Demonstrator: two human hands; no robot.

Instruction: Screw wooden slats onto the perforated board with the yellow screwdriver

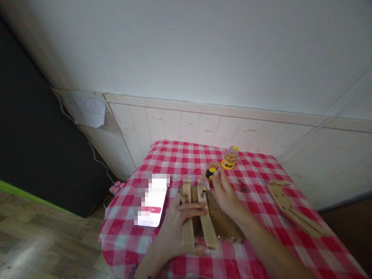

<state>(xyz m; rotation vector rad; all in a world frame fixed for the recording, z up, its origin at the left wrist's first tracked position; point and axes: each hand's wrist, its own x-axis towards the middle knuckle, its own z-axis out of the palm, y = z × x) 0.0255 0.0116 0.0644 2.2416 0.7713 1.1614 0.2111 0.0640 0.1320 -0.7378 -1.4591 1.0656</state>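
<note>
Head cam, what I'm seeing:

- Right hand (223, 192): fingers and thumb closed round the black-and-yellow handle of a small screwdriver (209, 174). The driver stands near upright with its tip down at the far end of the right-hand pale wooden slat (209, 232). I can't make out the tip contact; it's too small.
- Left hand (177, 223): grips nothing. The palm is flat and the fingers are spread across the left-hand pale wooden slat (187, 236), with fingertips reaching the right-hand one. The thumb lies along the near ends of the slats.
- The two slats run side by side, roughly parallel, away from me. Both sit on a dark brown perforated board (223, 223) near the front edge of the table.
- The table is covered by a red-and-white checked cloth (174, 155).
- A white smartphone with its screen lit (152, 203) lies flat just left of the left hand.
- A yellow bit holder with a clear dome (229, 158) stands just beyond the right hand.
- A few loose dark driver bits (243, 188) lie on the cloth to the right of that hand.
- A curved light-wood slatted piece (290, 209) lies well apart at the right edge of the table.
- White wood panelling (203, 124) is behind the table.
</note>
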